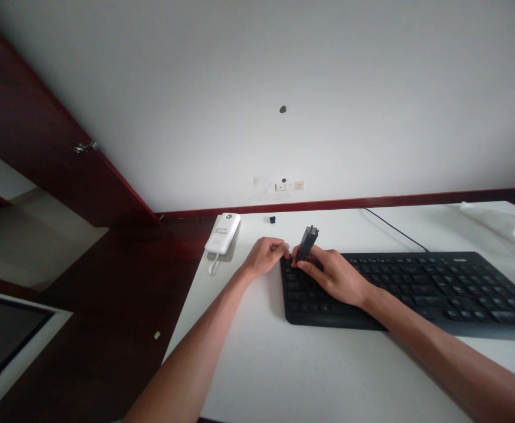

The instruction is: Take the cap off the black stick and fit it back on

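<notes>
A black keyboard (398,289) lies on the white table. Over its upper left part, my right hand (327,273) is closed around a dark grey, boxy stick-shaped tool (308,242). The tool stands tilted, its top end up and its lower end hidden by my fingers, so its kind cannot be made out. My left hand (266,255) is closed in a pinch at the keyboard's upper left corner, fingertips almost against those of the right. Whatever is between the left fingertips is too small and covered to name.
On the white table (257,364), a white power bank (223,233) with a strap lies at the left edge. A small black piece (272,220) sits near the back. A cable (396,229) runs behind the keyboard, and a clear plastic bag (492,218) lies at the right.
</notes>
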Motion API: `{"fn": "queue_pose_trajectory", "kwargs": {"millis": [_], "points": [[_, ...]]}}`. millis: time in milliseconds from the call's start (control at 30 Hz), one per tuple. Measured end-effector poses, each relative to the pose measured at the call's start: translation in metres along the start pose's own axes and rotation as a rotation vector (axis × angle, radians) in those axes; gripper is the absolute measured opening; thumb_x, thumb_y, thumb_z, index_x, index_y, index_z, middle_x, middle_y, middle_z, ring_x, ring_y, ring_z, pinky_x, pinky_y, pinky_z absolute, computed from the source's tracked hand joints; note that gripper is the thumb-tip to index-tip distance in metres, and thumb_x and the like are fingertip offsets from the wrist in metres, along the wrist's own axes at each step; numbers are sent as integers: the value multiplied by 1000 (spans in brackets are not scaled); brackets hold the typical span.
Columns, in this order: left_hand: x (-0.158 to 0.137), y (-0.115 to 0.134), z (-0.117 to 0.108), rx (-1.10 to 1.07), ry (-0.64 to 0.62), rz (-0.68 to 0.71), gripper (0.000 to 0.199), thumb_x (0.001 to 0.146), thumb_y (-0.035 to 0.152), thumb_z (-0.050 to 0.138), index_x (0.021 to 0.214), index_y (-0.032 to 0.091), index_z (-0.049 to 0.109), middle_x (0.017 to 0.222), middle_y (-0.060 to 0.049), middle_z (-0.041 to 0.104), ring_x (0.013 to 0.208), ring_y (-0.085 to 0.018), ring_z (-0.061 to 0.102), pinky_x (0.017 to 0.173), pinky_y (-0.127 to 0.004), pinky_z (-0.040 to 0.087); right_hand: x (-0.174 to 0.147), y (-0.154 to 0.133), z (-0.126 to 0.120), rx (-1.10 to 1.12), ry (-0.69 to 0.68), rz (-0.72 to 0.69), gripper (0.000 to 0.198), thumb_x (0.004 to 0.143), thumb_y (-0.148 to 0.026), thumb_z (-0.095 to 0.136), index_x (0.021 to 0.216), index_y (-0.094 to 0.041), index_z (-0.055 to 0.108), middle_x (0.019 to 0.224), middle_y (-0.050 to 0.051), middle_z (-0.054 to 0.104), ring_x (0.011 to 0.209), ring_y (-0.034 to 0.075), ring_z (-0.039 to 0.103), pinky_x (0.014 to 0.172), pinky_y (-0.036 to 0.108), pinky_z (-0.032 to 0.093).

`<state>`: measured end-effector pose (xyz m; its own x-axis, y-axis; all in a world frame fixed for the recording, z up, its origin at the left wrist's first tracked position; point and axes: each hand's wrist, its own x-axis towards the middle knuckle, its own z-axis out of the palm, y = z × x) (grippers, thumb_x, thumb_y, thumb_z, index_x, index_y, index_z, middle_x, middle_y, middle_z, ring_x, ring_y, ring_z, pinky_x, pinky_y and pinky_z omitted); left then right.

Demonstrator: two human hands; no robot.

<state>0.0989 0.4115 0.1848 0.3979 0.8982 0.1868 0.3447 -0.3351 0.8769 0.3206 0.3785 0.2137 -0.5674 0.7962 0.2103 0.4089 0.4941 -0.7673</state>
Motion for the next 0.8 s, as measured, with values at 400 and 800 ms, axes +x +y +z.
{"fn": "queue_pose_trajectory", "kwargs": {"millis": [400,800], "points": [[-4,5,-13,-90,-242,-92,33,87,45,70,92,13,81,69,-1,62,63,-11,47,58,-24,30,0,7,-5,17,-20,-16,25,102,-40,52,113,-24,68,100,6,78,89,27,71,87,40,54],[-6,4,-9,-49,-240,-171,40,72,50,85,92,15,82,56,7,40,56,-8,28,54,-27,16,-2,9,-5,38,-14,-43,24,102,-41,53,112,-24,67,104,5,76,94,26,71,89,40,53]]}}
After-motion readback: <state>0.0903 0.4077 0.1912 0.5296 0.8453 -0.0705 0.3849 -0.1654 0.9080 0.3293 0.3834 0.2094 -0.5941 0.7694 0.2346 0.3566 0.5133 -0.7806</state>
